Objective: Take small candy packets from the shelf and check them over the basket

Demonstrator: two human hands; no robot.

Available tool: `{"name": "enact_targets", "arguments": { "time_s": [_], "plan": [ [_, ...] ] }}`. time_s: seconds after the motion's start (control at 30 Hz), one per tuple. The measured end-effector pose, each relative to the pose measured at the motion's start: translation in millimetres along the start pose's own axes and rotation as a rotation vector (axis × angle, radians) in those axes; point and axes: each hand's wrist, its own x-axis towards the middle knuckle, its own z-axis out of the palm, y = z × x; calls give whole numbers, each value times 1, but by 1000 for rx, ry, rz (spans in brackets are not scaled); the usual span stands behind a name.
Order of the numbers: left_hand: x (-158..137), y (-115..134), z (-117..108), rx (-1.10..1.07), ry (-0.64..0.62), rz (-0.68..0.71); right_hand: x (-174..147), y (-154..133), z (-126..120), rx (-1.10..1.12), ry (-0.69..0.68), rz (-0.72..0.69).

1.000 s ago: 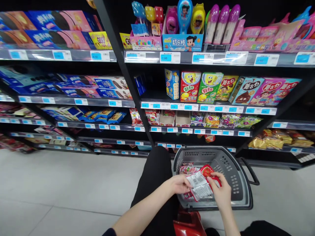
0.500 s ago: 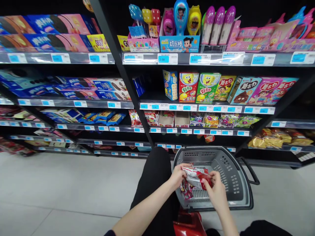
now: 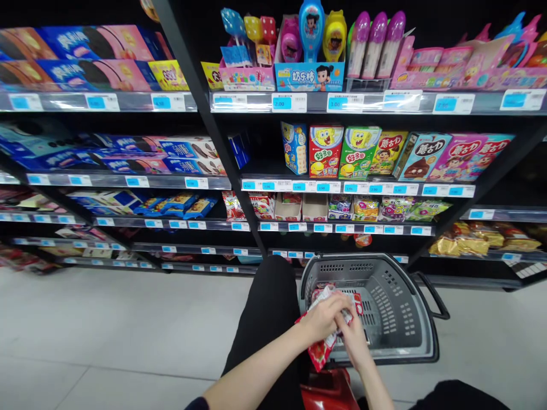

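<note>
My left hand (image 3: 327, 316) and my right hand (image 3: 352, 337) come together over the left part of a grey shopping basket (image 3: 401, 296). Both are closed on red-and-white snack packets (image 3: 318, 354), whose crinkled ends stick out below and above the fingers. My left hand lies partly over the right fingertips, so how each packet is gripped is hidden. A red printed piece (image 3: 358, 303) shows just beyond the hands; whether it is held or lies in the basket I cannot tell.
The basket's black handle (image 3: 436, 296) juts out on the right. Ahead are shelves with boxed snacks (image 3: 327, 151), small candy bags (image 3: 367, 209) and toy candies (image 3: 311, 31). My black-clad knee (image 3: 273, 296) is beside the basket, and a red object (image 3: 329, 390) sits below it.
My hands have moved from holding the packets apart to meeting each other. The packets have turned from lying across to hanging down toward me, and my right hand has shifted left.
</note>
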Motion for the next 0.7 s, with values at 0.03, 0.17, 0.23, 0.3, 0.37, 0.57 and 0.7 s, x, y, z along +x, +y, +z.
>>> {"name": "enact_targets", "arguments": {
  "time_s": [0.03, 0.17, 0.23, 0.3, 0.37, 0.57, 0.7],
  "plan": [
    [1, 1, 3, 25, 11, 9, 0, 5, 3, 36, 63, 8],
    [7, 9, -1, 177, 113, -45, 1, 16, 5, 122, 217, 47],
    [9, 12, -8, 238, 117, -72, 2, 17, 3, 78, 233, 51],
    [9, 14, -12, 281, 87, -82, 2, 17, 1, 32, 226, 48],
    [10, 14, -11, 338, 107, -131, 1, 15, 0, 27, 223, 52],
    [10, 8, 4, 315, 266, -399, -1, 4, -3, 118, 228, 113],
    [6, 2, -3, 89, 55, -392, 1, 3, -12, 209, 323, 176]
  ]
}}
